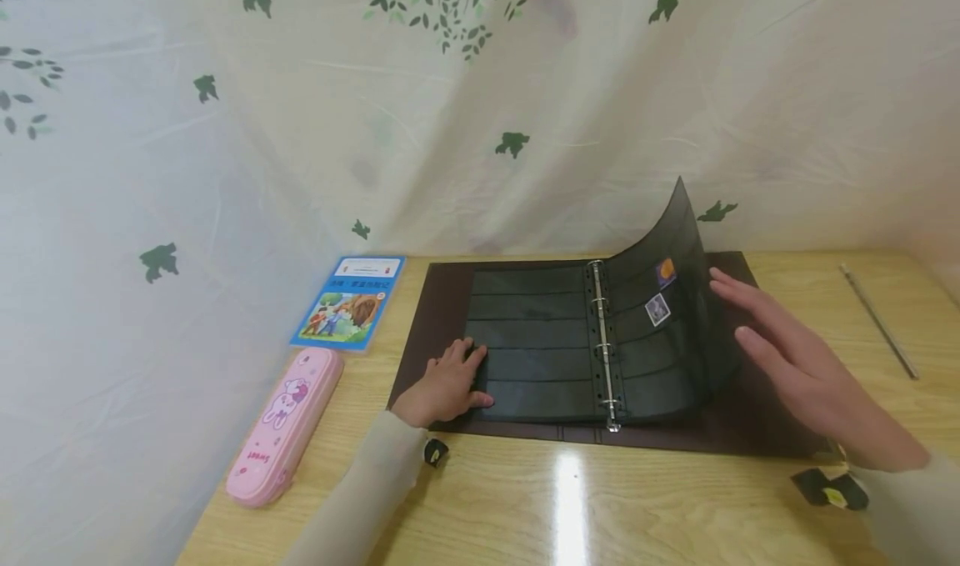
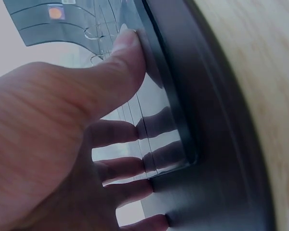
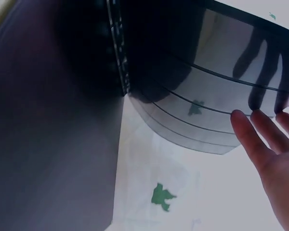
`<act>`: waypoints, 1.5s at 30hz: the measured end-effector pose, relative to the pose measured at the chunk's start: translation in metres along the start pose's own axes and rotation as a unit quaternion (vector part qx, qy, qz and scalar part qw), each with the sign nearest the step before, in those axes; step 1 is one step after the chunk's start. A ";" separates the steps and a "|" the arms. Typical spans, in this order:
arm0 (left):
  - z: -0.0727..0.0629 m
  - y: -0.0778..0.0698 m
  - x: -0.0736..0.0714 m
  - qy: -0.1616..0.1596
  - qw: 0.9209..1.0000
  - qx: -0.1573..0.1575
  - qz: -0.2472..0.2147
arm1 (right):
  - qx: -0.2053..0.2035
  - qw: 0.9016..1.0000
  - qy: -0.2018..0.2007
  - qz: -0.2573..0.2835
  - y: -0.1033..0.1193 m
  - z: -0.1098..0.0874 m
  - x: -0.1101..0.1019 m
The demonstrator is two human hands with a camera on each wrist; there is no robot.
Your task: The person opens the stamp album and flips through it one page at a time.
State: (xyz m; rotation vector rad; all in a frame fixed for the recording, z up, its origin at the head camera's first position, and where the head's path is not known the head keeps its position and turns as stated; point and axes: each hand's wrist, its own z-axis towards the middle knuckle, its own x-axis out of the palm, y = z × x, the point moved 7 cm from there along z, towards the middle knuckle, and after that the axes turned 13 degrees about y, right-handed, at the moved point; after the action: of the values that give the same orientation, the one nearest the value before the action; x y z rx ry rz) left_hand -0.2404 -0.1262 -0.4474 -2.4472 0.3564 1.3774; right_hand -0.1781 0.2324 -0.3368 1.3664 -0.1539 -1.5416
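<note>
A dark brown ring binder (image 1: 435,299) lies spread on the table, a stamp album with black pocket pages and metal rings (image 1: 603,346) down the middle. My left hand (image 1: 448,383) rests spread on the left page (image 1: 536,333), by its outer edge; in the left wrist view the thumb lies on the glossy pockets. One page (image 1: 645,353) on the right stands raised and bent. It bears an orange-and-blue stamp (image 1: 665,272) and a grey stamp (image 1: 657,309). My right hand (image 1: 795,362) has its fingers extended behind it, fingertips (image 3: 238,115) against the page's back in the right wrist view.
Left of the binder are a blue picture book (image 1: 348,303) and a pink pencil case (image 1: 285,424). A thin metal rod (image 1: 879,320) lies at the far right of the wooden table (image 1: 495,499). A leaf-patterned curtain (image 1: 450,174) hangs behind.
</note>
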 end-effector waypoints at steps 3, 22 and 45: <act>0.000 0.000 0.000 0.001 1.000 0.000 0.002 | -0.016 1.000 -0.013 -0.001 0.006 0.006 -0.001; 0.001 0.001 0.000 -0.002 1.000 0.004 0.002 | -0.119 0.992 -0.028 0.038 0.067 0.043 0.014; -0.001 0.001 -0.001 -0.006 1.000 0.016 0.004 | 0.005 0.993 0.098 0.066 -0.006 0.046 0.094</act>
State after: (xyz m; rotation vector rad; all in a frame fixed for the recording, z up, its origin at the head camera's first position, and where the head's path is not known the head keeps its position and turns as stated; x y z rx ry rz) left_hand -0.2404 -0.1273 -0.4460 -2.4134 0.3820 1.3799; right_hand -0.2022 0.1435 -0.3872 1.4787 -0.1272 -1.2914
